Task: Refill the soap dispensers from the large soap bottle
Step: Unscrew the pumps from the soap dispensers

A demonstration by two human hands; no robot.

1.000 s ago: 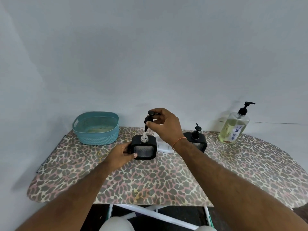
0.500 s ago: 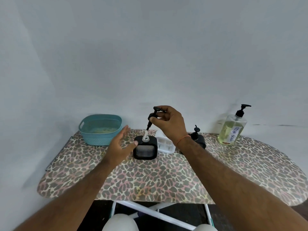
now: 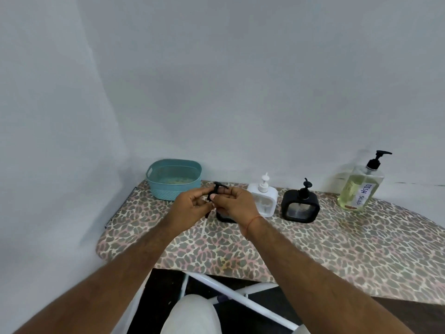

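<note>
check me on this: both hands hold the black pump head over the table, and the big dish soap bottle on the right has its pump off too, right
Not quite. In the head view the dish soap bottle has its black pump on. The rest holds: the left hand and right hand hold the black pump head over the table.

Three dispensers (image 3: 262, 198), one basket (image 3: 173, 178), seemingly.

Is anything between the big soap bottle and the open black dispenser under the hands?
Yes. The white dispenser and second black dispenser stand in a row between the soap bottle and the opened dispenser.
</note>
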